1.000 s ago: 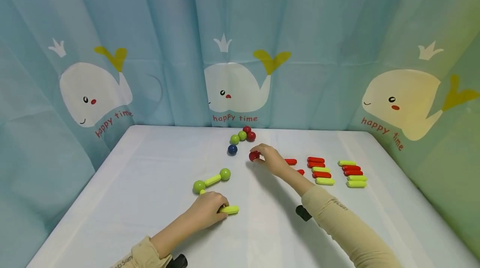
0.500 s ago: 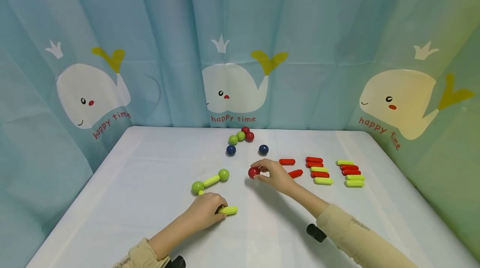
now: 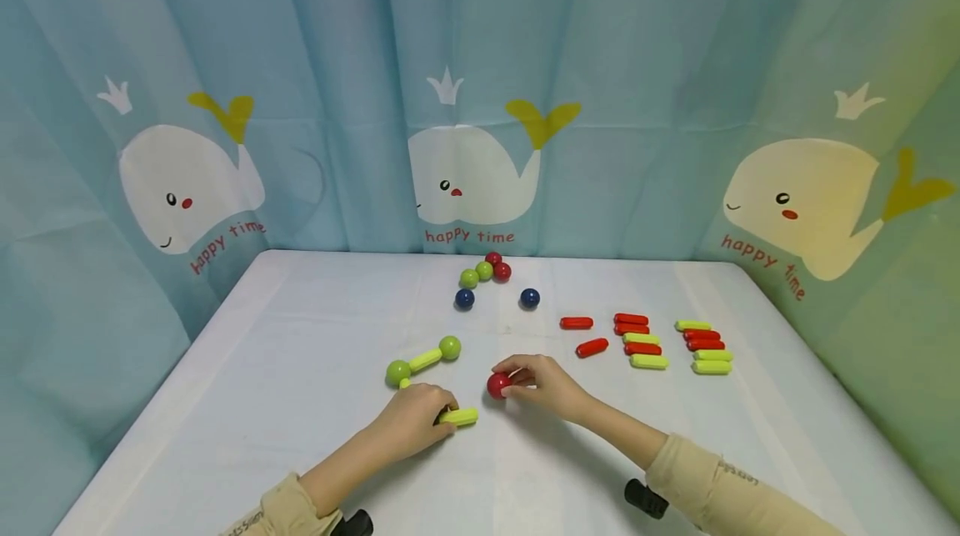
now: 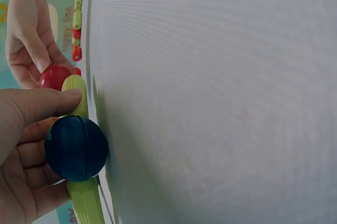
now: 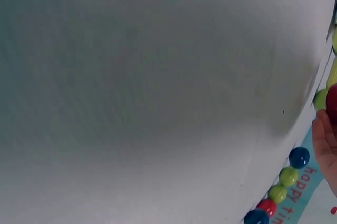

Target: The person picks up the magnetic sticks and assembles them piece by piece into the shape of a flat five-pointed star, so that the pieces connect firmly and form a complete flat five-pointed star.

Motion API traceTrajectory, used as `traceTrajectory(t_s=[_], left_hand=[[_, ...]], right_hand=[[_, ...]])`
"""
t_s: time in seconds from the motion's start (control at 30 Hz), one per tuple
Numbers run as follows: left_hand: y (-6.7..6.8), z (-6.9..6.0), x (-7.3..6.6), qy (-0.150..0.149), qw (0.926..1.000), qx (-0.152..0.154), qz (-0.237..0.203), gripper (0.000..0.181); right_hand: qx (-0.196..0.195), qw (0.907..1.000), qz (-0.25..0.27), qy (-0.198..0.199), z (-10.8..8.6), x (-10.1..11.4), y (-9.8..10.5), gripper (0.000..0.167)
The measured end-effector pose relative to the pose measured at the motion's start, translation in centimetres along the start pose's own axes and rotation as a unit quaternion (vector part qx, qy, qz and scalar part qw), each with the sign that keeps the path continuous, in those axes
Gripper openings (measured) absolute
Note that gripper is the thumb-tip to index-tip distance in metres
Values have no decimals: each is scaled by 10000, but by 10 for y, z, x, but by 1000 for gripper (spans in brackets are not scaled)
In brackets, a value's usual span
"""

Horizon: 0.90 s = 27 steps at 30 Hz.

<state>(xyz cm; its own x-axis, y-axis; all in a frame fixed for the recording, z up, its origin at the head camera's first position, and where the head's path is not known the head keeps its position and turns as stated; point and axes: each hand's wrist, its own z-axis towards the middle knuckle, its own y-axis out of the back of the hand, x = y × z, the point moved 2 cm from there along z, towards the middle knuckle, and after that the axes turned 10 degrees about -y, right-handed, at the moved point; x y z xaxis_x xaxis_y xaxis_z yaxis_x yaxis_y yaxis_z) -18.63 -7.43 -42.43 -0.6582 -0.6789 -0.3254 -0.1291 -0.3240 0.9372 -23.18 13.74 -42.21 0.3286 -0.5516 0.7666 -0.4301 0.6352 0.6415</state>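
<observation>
My left hand [image 3: 411,419] grips a chain of toy rods and balls by a yellow-green rod [image 4: 76,88], thumb on top. A dark blue ball [image 4: 76,148] joins that rod to another yellow-green rod [image 4: 86,203] in the left wrist view; the hand hides this ball in the head view. Beyond the hand, the chain runs on to a green ball [image 3: 398,373], a rod [image 3: 426,360] and a second green ball [image 3: 450,348]. My right hand [image 3: 547,388] pinches a red ball [image 3: 498,386], a little apart from the rod's free end in the head view.
Two blue balls [image 3: 464,299] lie apart behind the hands. Several green and red balls [image 3: 502,272] cluster at the table's back edge. To the right lie two loose red rods [image 3: 592,348] and columns of red and yellow-green rods [image 3: 648,362]. A printed curtain [image 3: 337,144] surrounds the table.
My right hand has brought the red ball toward me, from near the blue balls to beside the held rod. A blue ball and red rods it hid now show. The left hand stays put.
</observation>
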Motion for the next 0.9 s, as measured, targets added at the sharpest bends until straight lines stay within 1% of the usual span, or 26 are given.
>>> traceTrajectory(t_s=[0.1,0.2,0.33,0.5,0.67,0.9], left_hand=[[-1,0,1,5,10000,-17,-39,17],[-1,0,2,-52,9999,-50,-88,18],[-1,0,2,-145,9998,-46,-143,19],[1,1,2,-236,9996,81,-126,20],[1,1,4,-365,9991,194,-84,21],[1,1,6,-415,9986,315,-132,21]], right_hand=[[172,9998,86,-47,-3,2,-4,29],[382,9990,185,-111,-4,3,-8,29],[621,9979,200,-62,-5,6,-14,27],[651,9979,49,25,-6,8,-17,25],[703,9975,14,54,-6,8,-17,25],[754,9971,-11,-38,-7,7,-18,24]])
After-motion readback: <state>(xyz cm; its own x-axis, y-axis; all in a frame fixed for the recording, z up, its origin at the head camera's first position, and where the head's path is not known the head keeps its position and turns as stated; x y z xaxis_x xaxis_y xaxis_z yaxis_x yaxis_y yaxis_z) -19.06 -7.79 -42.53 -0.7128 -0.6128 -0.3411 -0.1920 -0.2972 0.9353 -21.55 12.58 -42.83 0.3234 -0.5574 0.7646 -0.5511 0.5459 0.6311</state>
